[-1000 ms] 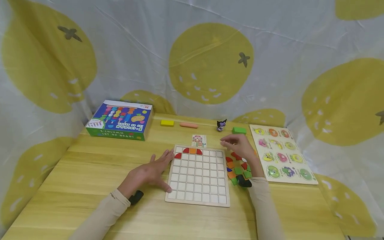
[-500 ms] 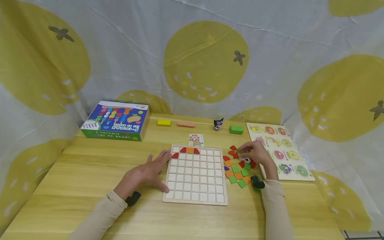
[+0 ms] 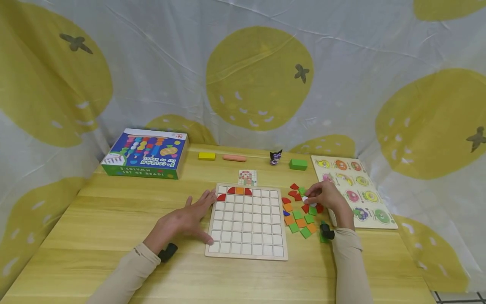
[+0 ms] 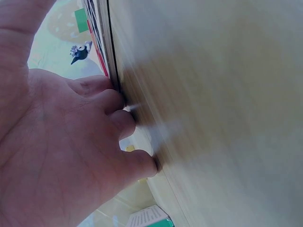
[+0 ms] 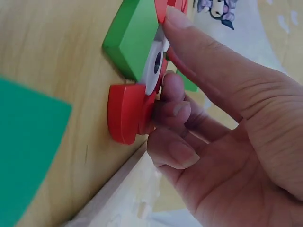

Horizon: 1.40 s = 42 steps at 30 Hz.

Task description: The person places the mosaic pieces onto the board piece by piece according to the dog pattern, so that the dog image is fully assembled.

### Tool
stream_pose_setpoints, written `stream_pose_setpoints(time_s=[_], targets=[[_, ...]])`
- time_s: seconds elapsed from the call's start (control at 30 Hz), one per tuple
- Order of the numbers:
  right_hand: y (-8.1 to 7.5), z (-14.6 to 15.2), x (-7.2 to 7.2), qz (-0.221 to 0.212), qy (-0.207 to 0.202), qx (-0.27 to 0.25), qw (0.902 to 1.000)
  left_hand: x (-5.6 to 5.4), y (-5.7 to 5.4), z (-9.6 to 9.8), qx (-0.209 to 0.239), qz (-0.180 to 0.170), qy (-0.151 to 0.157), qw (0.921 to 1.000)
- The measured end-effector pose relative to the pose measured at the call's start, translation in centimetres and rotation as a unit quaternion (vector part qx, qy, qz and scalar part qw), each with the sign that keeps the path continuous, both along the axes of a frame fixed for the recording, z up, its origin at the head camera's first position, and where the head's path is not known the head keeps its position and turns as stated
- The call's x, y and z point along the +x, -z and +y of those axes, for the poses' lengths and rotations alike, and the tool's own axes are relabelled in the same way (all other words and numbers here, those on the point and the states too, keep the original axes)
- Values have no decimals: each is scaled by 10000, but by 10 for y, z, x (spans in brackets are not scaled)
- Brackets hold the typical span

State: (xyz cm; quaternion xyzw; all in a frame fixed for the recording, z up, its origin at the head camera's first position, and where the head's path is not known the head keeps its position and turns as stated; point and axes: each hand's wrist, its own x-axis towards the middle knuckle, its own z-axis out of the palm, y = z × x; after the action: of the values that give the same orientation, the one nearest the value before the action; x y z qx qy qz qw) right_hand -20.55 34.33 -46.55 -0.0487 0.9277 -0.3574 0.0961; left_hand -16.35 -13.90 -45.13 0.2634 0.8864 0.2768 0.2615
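Note:
My left hand [image 3: 190,217] is spread along the left edge of a wooden grid board [image 3: 247,223], fingers at its upper corner and thumb on its lower corner. Red quarter-round tiles and an orange square tile [image 3: 240,191] fill a few cells at the top. To the right of the board, my right hand [image 3: 329,199] pinches at a small white tile [image 3: 305,199] among loose tiles, thumb and fingertips at its edge. A white tile with a black dot [image 5: 154,66] lies beside it, between a green tile [image 5: 130,40] and a red tile [image 5: 125,113].
A small picture card [image 3: 248,177] lies behind the board. Farther back are a bead-set box [image 3: 146,154], a yellow block [image 3: 206,156], a pink stick [image 3: 234,158], a small figurine [image 3: 276,157] and a green block [image 3: 298,164]. A fruit puzzle board [image 3: 353,192] lies on the right.
My right hand has moved right and toward me, from behind the loose tiles down to the white tile among them. My left hand stays at the board; the head view has shifted slightly.

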Motion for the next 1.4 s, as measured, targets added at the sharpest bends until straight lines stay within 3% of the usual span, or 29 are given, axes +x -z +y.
stream_pose_setpoints(time_s=[0.27, 0.53, 0.8, 1.2, 1.4], targets=[[-3, -4, -1, -42, -266, 13, 9996, 1, 0, 0, -7, -27, -50, 10000], [-4, -2, -2, 369, -573, -313, 9972, 0, 0, 0, -83, 17, -25, 10000], [-3, -13, -4, 318, -480, -706, 9958, 0, 2, 0, -48, 28, -39, 10000], [-1, -82, -14, 170, -1055, -1536, 9823, 1, 1, -1, 22, -4, -54, 10000], [-1, -123, -15, -404, -1323, -2185, 9660, 0, 1, -1, -48, 9, -42, 10000]])
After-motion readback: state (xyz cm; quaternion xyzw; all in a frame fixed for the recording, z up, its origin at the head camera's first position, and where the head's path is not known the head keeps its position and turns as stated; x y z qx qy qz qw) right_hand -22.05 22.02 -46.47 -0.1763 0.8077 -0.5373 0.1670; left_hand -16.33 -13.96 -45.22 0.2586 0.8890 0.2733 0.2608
